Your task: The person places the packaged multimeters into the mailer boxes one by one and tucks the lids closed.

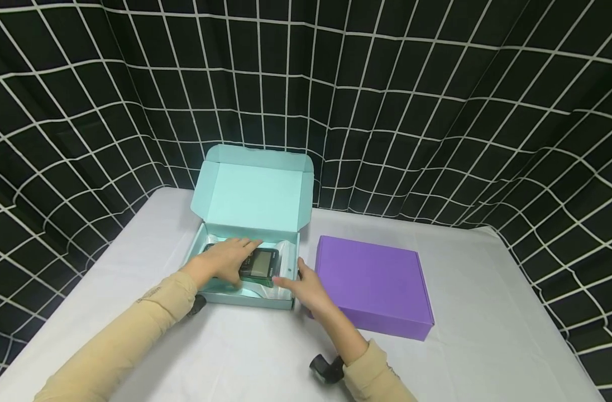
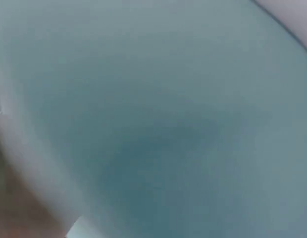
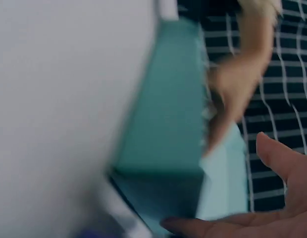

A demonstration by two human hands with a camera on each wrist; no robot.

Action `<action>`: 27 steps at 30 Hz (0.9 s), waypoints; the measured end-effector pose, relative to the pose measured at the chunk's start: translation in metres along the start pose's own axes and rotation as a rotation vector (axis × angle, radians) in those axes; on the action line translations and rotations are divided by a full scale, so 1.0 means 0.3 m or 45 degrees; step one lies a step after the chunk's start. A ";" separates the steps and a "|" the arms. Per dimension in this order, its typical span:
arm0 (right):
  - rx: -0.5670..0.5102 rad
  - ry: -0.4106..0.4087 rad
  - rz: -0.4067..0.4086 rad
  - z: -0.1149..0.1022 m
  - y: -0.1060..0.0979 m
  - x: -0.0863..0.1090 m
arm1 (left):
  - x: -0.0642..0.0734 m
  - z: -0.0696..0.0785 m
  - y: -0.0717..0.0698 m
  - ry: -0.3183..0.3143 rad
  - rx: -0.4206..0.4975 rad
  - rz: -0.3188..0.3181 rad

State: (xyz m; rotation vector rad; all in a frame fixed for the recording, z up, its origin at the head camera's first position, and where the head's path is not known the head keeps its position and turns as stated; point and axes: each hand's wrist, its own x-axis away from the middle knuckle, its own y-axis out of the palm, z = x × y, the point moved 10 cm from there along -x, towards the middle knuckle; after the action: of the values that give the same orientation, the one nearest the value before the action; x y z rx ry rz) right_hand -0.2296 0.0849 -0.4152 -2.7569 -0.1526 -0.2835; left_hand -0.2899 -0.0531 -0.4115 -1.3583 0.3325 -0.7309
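An open light-teal box (image 1: pixel 245 303) holds a dark handheld device (image 1: pixel 261 262) with a grey screen and a green edge, lying on clear wrapping. My left hand (image 1: pixel 220 261) reaches over the device's left part and grips it, fingers toward the far side and thumb toward the near side. My right hand (image 1: pixel 311 287) is at the box's right wall, its thumb extended over the wall by the device's near right corner. In the right wrist view, the right hand (image 3: pixel 287 193) has its thumb raised and a fingertip by the box corner. Blurred teal cardboard (image 2: pixel 168 99) fills the left wrist view.
A closed purple box (image 1: pixel 373 282) stands just right of the teal box. The teal lid (image 1: pixel 256 192) stands raised at the back. A white cloth (image 1: pixel 245 357) covers the table, and a black curtain with a white grid (image 1: pixel 336 100) surrounds it.
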 end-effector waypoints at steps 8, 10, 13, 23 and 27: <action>-0.198 0.042 0.040 -0.065 -0.162 -0.102 | 0.091 -0.136 -0.242 -0.196 0.708 0.441; -0.312 0.032 0.032 -0.074 -0.174 -0.136 | 0.126 -0.217 -0.300 -0.342 0.866 0.592; -0.487 0.040 0.023 -0.074 -0.178 -0.190 | 0.165 -0.336 -0.321 -0.585 1.077 0.693; -0.709 0.012 0.023 -0.078 -0.144 -0.318 | 0.113 -0.443 -0.199 -0.654 1.617 0.445; -0.685 -0.040 -0.007 -0.110 -0.114 -0.324 | 0.112 -0.441 -0.205 -0.604 1.665 0.457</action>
State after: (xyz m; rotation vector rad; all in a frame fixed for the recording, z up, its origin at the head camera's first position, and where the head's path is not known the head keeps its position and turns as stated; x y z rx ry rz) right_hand -0.3349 0.0979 -0.3943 -3.2950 -0.1031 -0.3210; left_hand -0.3633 -0.1779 -0.3736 -0.1705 -0.2759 -0.1779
